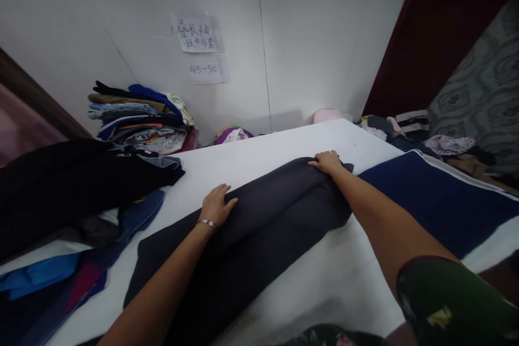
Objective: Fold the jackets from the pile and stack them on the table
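A dark grey-black garment (267, 221) lies across the white table in front of me, folded lengthwise with a long crease; its exact kind cannot be made out. My left hand (217, 206), with a bracelet at the wrist, rests on its far edge, thumb and fingers apart. Farther right, my right hand (327, 162) touches the garment's upper right corner, palm down, fingers reaching past the edge and thumb apart from them. Neither hand seems closed round the cloth.
A heap of clothes with a black garment (68, 189) on top covers the left side of the table (324, 275). Behind it rises a folded stack (140, 119). Navy cloth (441, 200) lies at right, more clothes (413, 124) beyond. Handwritten papers (200, 35) hang on the wall.
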Motion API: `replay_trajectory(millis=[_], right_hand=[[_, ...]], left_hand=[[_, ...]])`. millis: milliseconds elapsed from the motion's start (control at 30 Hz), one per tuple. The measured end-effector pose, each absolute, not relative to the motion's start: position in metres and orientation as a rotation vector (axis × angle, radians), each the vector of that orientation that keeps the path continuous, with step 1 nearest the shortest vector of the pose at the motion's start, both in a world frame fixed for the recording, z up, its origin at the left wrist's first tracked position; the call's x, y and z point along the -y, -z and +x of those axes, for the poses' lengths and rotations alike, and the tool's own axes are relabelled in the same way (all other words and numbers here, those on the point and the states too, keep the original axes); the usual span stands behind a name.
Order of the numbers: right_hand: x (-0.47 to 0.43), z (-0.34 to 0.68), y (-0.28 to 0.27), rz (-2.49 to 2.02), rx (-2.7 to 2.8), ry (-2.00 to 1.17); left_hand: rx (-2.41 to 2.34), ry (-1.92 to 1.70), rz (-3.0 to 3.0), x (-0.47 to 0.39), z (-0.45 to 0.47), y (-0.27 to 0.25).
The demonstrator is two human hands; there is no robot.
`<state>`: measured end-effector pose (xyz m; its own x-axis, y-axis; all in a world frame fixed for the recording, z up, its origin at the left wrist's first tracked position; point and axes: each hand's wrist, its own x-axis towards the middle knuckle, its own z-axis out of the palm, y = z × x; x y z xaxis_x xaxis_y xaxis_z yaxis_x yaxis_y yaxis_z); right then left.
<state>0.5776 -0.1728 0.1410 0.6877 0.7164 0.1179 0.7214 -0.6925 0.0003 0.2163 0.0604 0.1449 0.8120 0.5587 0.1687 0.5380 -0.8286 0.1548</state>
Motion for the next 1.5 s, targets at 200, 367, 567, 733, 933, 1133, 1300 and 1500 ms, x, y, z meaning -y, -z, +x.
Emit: replay_trajectory(millis=[200,367,567,733,933,1133,1300,1500], right_hand=[[0.203,0.565,-0.147,-2.468,1.119,0.043],[0.246,0.552,-0.157,-2.258,0.923,-0.050],[0.319,0.499,-0.143,-2.044,0.461,-0.081],[0.336,0.460,-0.123,-1.795,0.104,-0.427],[0.312,0.464,-0.120,-1.620,0.063,-0.504],[0.293,0.487,-0.119,-1.614,0.090,-0.296],[0.295,0.493,-0.112,-1.724,0.086,-0.227],[0.307,0.484,-0.115,-1.818,0.042,-0.322]], left_hand=[[-0.609,0.006,2.985,-0.017,0.209,-0.121],[-0.629,0.032,2.942,-0.022,0.212,-0.121],[-0.456,-0.311,2.790,0.002,0.182,-0.144],[-0.231,-0.110,2.926,0.058,0.140,-0.147],[-0.272,0.117,3.017,0.073,0.129,-0.142],[-0.272,0.109,2.979,0.059,0.130,-0.136],[-0.283,0.121,3.053,0.066,0.129,-0.135],[-0.231,0.070,3.047,0.068,0.120,-0.130]])
